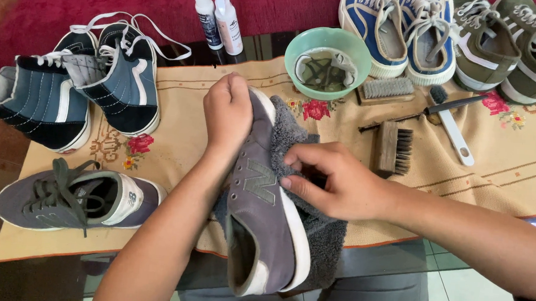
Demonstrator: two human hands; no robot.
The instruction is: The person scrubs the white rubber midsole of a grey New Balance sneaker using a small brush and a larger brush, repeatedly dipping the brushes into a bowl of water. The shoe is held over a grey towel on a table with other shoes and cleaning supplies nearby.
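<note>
A grey suede sneaker (pixel 263 213) with a white sole lies tilted on its side over the table's front edge. My left hand (pixel 228 113) grips its toe end. My right hand (pixel 335 180) presses a dark grey towel (pixel 321 242) against the shoe's side and sole; the towel wraps under the shoe and hangs below it. The matching grey sneaker (pixel 76 197) with dark laces rests on the tan embroidered cloth (pixel 180 144) at the left.
A pair of dark blue high-top shoes (pixel 84 87) stands at the back left. Two spray bottles (pixel 218 15), a green bowl (pixel 328 60) with laces in it, several brushes (pixel 394 147), blue sneakers (pixel 396 27) and olive sneakers (pixel 508 41) fill the back.
</note>
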